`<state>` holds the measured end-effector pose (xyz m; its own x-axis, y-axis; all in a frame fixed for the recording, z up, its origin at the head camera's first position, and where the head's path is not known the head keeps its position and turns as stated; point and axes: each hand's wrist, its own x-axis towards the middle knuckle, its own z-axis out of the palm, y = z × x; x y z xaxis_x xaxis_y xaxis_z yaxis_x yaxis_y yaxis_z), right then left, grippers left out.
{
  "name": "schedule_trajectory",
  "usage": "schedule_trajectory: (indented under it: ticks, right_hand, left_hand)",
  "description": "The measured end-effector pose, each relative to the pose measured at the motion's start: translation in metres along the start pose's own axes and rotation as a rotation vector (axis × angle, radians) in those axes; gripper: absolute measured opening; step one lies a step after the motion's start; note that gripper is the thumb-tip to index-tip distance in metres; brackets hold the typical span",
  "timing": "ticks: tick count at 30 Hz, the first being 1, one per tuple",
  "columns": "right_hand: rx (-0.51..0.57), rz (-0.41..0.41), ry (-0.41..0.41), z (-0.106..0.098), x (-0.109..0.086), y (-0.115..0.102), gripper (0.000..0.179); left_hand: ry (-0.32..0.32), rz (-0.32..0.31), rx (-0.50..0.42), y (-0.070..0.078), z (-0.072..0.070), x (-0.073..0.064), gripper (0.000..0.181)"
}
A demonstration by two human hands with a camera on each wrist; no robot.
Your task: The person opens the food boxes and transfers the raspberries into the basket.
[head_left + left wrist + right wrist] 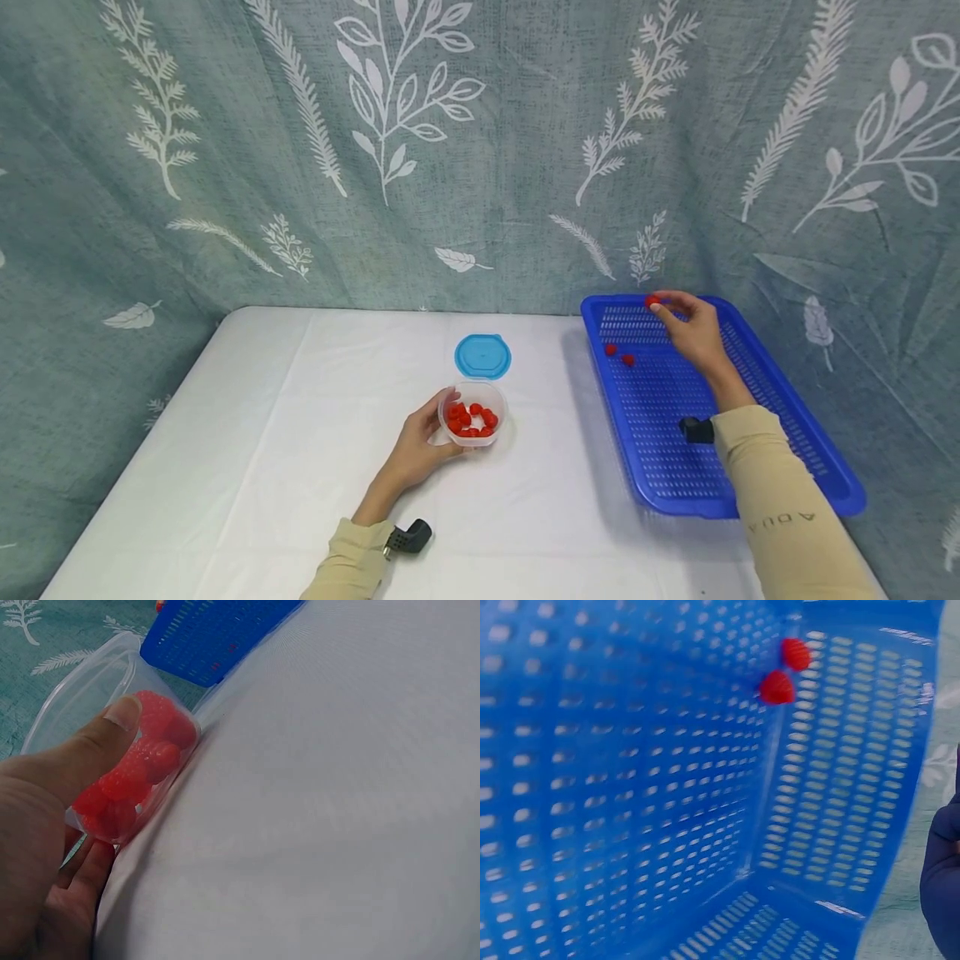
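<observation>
Left hand [420, 446], thumb and fingers curved round the left side of a clear round tub [474, 392] on the white surface [262, 433], red berries [454, 413] inside, blue lid [483, 357] lying just beyond. Well to the right, two loose berries [627, 360] lie near the left wall of a blue basket [660, 458]; at its far end the right hand [696, 329] pinches a single berry [652, 300], exact fingertip contact hard to make out.

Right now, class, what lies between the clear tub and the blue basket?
In the head view, the stretch between the clear tub and the blue basket is bare white cloth; the blue lid sits beyond the tub, not between.
</observation>
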<state>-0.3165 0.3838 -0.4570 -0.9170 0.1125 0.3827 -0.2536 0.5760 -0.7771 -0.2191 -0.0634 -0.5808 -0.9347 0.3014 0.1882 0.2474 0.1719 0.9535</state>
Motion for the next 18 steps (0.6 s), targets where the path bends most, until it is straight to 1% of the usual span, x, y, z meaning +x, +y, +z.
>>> schedule_trajectory:
  ticks: [3, 10, 14, 18]
  right_hand:
    - [-0.047, 0.011, -0.020, 0.003, 0.001, 0.010, 0.033]
    - [-0.168, 0.013, -0.064, 0.002, -0.005, 0.025, 0.032]
    - [-0.214, 0.035, -0.124, 0.003, -0.007, 0.035, 0.030]
    - [-0.232, 0.089, -0.190, 0.005, -0.009, 0.044, 0.030]
  left_hand:
    - [-0.004, 0.002, 0.007, 0.001, -0.002, -0.001, 0.089]
    - [-0.010, -0.003, 0.011, 0.002, -0.001, -0.001, 0.089]
    - [-0.014, -0.007, 0.005, 0.002, -0.001, -0.001, 0.090]
    - [-0.015, -0.013, -0.002, 0.002, -0.002, 0.000, 0.091]
